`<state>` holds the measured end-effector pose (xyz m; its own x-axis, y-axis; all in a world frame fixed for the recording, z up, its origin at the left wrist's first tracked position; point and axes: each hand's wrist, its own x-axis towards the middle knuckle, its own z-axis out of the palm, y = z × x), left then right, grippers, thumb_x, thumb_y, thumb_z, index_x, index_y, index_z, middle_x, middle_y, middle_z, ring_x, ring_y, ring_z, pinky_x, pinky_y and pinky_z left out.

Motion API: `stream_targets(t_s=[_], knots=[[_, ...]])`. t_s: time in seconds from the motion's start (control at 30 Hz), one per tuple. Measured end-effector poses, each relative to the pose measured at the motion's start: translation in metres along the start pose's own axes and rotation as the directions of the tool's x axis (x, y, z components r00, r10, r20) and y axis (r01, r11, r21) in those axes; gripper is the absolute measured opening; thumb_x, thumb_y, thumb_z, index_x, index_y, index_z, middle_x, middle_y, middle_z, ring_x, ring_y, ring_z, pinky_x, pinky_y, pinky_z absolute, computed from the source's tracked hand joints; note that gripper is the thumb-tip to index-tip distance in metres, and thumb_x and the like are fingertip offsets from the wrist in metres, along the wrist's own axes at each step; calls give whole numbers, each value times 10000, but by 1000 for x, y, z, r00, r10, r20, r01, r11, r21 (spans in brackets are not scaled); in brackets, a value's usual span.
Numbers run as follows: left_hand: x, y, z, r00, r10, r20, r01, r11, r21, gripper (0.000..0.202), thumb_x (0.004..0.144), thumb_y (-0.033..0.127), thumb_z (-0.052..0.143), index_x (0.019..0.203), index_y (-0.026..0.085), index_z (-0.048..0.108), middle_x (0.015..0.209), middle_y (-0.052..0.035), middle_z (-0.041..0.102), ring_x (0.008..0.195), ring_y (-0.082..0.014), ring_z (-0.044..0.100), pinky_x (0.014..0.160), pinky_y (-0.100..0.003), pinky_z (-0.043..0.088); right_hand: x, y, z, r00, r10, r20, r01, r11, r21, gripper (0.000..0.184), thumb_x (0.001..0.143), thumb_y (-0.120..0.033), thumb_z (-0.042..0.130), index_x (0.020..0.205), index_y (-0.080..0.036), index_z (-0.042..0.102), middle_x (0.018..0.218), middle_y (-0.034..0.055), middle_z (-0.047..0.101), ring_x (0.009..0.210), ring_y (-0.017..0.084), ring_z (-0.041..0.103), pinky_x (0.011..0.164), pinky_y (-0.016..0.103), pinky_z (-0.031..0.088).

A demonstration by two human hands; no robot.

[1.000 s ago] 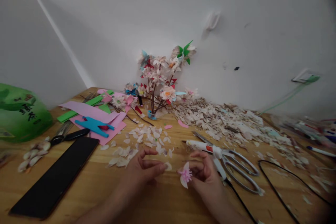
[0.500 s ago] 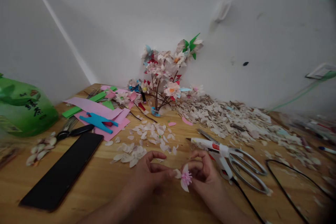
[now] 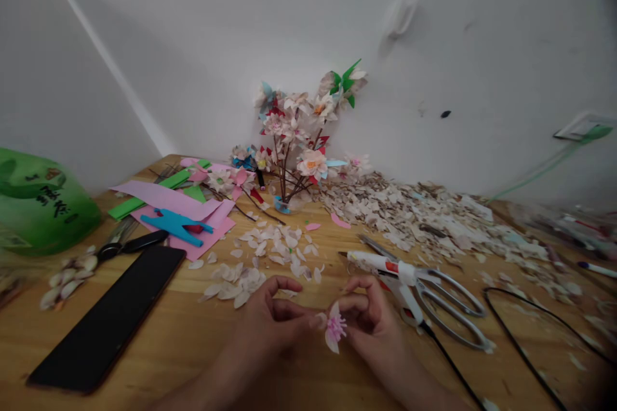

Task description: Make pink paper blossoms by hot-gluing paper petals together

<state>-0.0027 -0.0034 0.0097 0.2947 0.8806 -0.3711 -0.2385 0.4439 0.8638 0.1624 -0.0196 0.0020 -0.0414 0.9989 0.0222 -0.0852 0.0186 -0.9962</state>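
Observation:
Between my hands is a small artificial flower (image 3: 335, 329) with pink stamens and whitish petals. My right hand (image 3: 373, 321) is closed on it from behind, and the fingers hide its base. The thumb and index finger of my left hand (image 3: 270, 320) pinch a pale petal (image 3: 321, 319) at the flower's left side; whether it is stuck on there, I cannot tell. Just beyond my left hand lie loose whitish petals (image 3: 240, 279). To the right of my right hand rest a white glue gun (image 3: 385, 263) and large scissors (image 3: 453, 318).
A dark phone (image 3: 108, 314) lies at the left, near a green bag (image 3: 45, 202). Pink paper (image 3: 166, 197) and a blue cutout (image 3: 176, 227) lie behind it. Finished flowers (image 3: 296, 115) stand at the back beside heaped scraps (image 3: 409, 209). A black cable (image 3: 513, 337) curves at right.
The whole view has shifted slightly. The flower has turned a little in my fingers, its stamens now facing more to the right. Both hands keep nearly the same grip.

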Motion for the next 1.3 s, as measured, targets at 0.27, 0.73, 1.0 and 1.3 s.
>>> stream_targets(t_s=[0.27,0.73,1.0,1.3], knots=[[-4,4,4,1000,-20,-7,20,1000,-9,532,477,272,830,853,188,463,602,-22,698,384,-106,535,316,-198,439,-1,-2,1,1000,-9,-13,9,999,-35,402,603,-233,724,802,-259,376,602,-65,655,577,143,644,555,240,497],[-6,6,5,998,-66,-8,66,997,-36,536,478,247,824,863,192,456,624,-25,699,451,-137,588,318,-187,426,-1,-1,1,1000,1,2,-1,1000,-22,380,613,-232,716,790,-261,381,605,-74,632,605,149,650,582,254,509],[-5,6,4,998,-55,13,56,998,-30,551,480,271,827,867,189,443,645,-38,705,455,-126,574,328,-193,436,-2,-2,0,1000,22,8,-22,1000,2,386,601,-212,729,780,-255,389,613,-73,640,603,137,644,577,239,504],[-10,9,2,998,-53,24,56,987,-148,325,714,276,628,986,197,468,833,-54,699,709,-166,623,433,-216,471,1,3,-2,999,-27,-44,29,999,39,420,588,-208,760,787,-252,394,633,-69,663,627,136,647,586,234,480]])
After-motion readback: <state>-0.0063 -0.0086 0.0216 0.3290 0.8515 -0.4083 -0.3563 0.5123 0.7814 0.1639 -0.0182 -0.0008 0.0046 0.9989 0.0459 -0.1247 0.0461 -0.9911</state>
